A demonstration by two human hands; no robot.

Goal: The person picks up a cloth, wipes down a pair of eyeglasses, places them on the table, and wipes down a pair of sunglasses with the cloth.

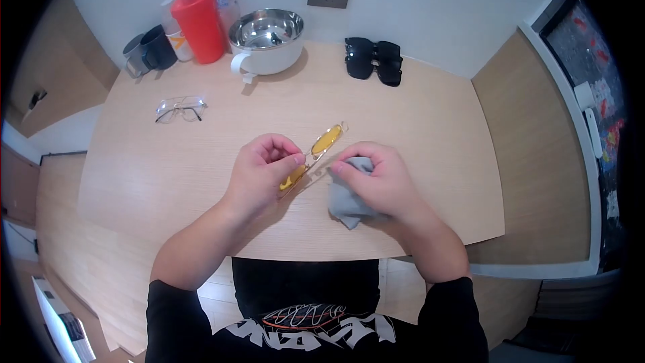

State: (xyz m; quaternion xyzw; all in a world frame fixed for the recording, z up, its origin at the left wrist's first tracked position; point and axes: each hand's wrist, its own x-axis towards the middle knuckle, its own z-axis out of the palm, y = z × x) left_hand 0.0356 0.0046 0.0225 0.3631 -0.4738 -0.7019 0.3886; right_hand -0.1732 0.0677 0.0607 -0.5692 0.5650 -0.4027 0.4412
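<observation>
My left hand (pixel 266 167) pinches a pair of yellow-tinted sunglasses (pixel 327 140) near the bridge, between thumb and fingers. The glasses are tilted above the table, one lens pointing up and to the right, the other partly behind my thumb. A thin temple arm reaches across toward my right hand (pixel 377 178). That hand is closed on a grey cloth (pixel 347 203), which hangs down below the fingers. Whether the right fingertips also touch the temple arm, I cannot tell.
Clear-lensed eyeglasses (pixel 180 109) lie on the wooden table (pixel 430 128) at left. Stacked dark sunglasses (pixel 373 62) rest at the back. A white-and-steel bowl (pixel 272 54), red jug (pixel 199 27), dark mug (pixel 159 48) and bottle (pixel 226 3) stand along the wall. A wooden panel (pixel 537 161) borders the right.
</observation>
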